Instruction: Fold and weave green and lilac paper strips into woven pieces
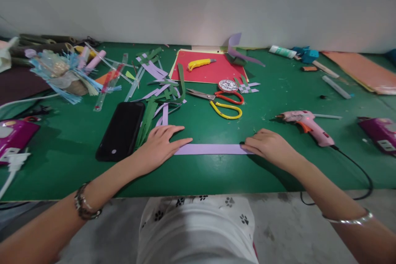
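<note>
A long lilac paper strip [213, 149] lies flat on the green table [198, 173] near its front edge. My left hand [161, 146] rests on the strip's left end, fingers stretched out flat and pressing it down. My right hand [269, 146] is at the strip's right end, fingers curled and pinching the paper against the table. Just left of my left hand lies a black phone [121, 130], face up. Loose green and lilac strips [157, 103] are heaped behind my left hand.
Red-and-yellow scissors [221, 101] and a small woven paper patch [246, 86] lie behind the strip. A pink glue gun [306, 126] with its cord lies to the right. A red sheet [210, 70] carries a yellow cutter [200, 63]. Craft clutter fills the far left.
</note>
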Motion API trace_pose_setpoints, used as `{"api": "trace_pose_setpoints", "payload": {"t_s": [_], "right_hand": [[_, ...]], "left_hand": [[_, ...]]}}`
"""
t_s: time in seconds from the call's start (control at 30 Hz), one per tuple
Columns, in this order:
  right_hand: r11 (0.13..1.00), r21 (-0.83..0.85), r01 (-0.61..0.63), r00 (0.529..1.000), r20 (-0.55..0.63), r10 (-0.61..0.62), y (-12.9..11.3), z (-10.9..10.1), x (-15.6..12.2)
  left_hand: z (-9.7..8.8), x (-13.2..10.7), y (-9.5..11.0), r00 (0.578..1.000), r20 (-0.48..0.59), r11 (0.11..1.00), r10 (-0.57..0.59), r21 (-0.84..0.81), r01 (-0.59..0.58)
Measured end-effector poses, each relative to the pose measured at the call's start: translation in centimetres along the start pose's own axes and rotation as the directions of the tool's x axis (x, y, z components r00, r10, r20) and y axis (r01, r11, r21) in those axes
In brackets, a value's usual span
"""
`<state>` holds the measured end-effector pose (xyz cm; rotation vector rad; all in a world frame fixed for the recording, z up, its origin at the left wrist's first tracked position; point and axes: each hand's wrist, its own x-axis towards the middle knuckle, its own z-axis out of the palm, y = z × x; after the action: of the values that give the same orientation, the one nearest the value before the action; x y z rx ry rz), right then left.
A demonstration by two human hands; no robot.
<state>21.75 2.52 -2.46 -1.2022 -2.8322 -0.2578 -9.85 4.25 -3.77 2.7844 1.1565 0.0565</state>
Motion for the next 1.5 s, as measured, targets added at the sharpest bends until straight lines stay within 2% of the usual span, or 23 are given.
{"api": "trace_pose_setpoints", "payload": {"t_s": [0.17,0.43,0.6,0.67,0.77,0.83,0.93,1.2,1.33,1.5], "right_hand": [[0.999,0.031,-0.013,1.0,-0.01,0.014,0.0,0.1,0.0],[0.999,0.049,-0.008,1.0,-0.021,0.009,0.1,0.2,-0.4],[0.999,0.047,-0.01,1.0,-0.024,0.011,0.1,0.1,-0.5],[0.999,0.047,-0.015,1.0,-0.021,0.015,0.1,0.1,-0.4],[0.999,0.034,-0.025,0.999,-0.028,0.026,0.1,0.0,-0.4],[1.0,0.022,-0.021,0.999,-0.032,0.022,0.1,0.0,-0.4],[1.0,-0.009,-0.011,0.999,-0.03,0.011,0.2,0.0,-0.4],[0.993,-0.112,-0.043,0.999,-0.031,0.04,-0.3,-0.2,-0.3],[0.969,-0.172,-0.177,0.983,-0.084,0.165,-1.9,-0.7,-0.1],[0.884,-0.224,-0.411,0.912,-0.118,0.394,-4.3,-1.1,0.2]], "left_hand": [[-0.2,-1.2,-0.5,0.998,-0.041,0.984,-0.049,0.167,0.055],[-0.3,-2.3,0.1,0.971,-0.203,0.935,-0.124,0.302,0.183],[-0.7,-2.9,0.1,0.966,-0.238,0.912,-0.098,0.367,0.183],[-1.0,-2.8,0.3,0.976,-0.216,0.927,0.012,0.369,0.071],[-1.3,-2.4,0.5,0.969,-0.075,0.928,0.236,0.313,-0.202],[-1.3,-2.1,0.7,0.962,0.012,0.925,0.273,0.272,-0.265],[-1.2,-1.9,1.0,0.969,0.074,0.94,0.236,0.235,-0.247],[-1.4,-1.5,3.7,0.978,0.123,0.955,0.167,0.229,-0.191],[-1.5,-1.5,4.9,0.992,0.069,0.969,0.105,0.217,-0.118],[-1.2,-1.5,5.1,0.997,0.049,0.991,0.053,0.123,-0.059]]}}
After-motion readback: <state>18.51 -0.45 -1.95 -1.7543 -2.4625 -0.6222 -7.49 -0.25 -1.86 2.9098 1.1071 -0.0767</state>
